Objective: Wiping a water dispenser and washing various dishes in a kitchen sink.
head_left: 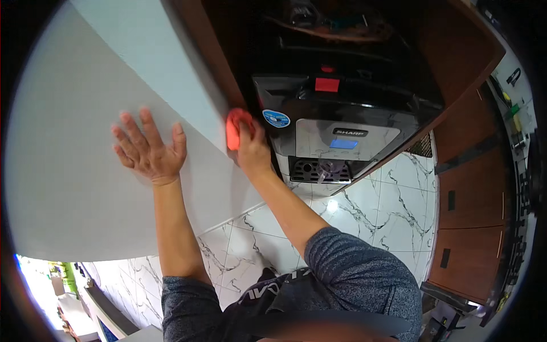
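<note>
My left hand (150,149) has its fingers spread, palm toward the pale wall (74,171); whether it touches the surface I cannot tell. A bunched red-orange cloth (233,134) is in the grasp of my right hand (254,149). That hand presses it at the wall's edge, beside the brown wooden cabinet side (219,62). Just to the right stands a black water dispenser (393,128) with a grey front panel, a small lit screen and a slotted drip tray (319,171). Part of the cloth is hidden behind my fingers.
The dispenser stands inside a brown wooden surround (464,68), with several things on its top. Brown drawers (470,194) line the right side under a dark counter. White marble-patterned tiles (359,216) cover the floor. Furniture (108,310) shows at the lower left.
</note>
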`<action>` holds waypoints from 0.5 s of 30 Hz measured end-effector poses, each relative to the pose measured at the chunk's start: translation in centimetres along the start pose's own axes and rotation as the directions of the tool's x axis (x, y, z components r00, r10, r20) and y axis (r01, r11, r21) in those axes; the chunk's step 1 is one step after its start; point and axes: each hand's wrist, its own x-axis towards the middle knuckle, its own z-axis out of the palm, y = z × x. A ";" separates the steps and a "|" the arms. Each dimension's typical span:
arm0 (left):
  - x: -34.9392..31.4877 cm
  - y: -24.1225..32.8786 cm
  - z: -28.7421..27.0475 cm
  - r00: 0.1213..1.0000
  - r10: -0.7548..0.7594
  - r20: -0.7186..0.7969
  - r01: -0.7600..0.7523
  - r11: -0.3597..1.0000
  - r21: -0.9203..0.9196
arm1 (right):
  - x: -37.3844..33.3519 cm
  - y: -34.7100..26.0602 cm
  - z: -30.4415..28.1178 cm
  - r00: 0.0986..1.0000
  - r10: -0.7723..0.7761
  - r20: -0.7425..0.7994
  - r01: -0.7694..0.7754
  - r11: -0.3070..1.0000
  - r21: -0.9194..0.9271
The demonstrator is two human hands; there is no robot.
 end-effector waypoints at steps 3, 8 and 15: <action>-1.4 0.6 0.3 0.997 -0.072 -0.035 0.070 0.997 -0.034 | -5.5 2.7 0.9 0.984 0.074 0.161 -0.068 0.997 -0.041; -8.2 2.3 1.3 0.999 -0.046 -0.005 0.046 0.998 -0.035 | -2.6 1.7 2.8 0.989 -0.089 -0.121 0.089 0.996 -0.007; -25.0 6.8 3.2 0.994 -0.106 0.039 0.110 0.985 -0.134 | -5.0 3.2 4.0 0.919 -0.218 -0.330 0.194 0.975 -0.104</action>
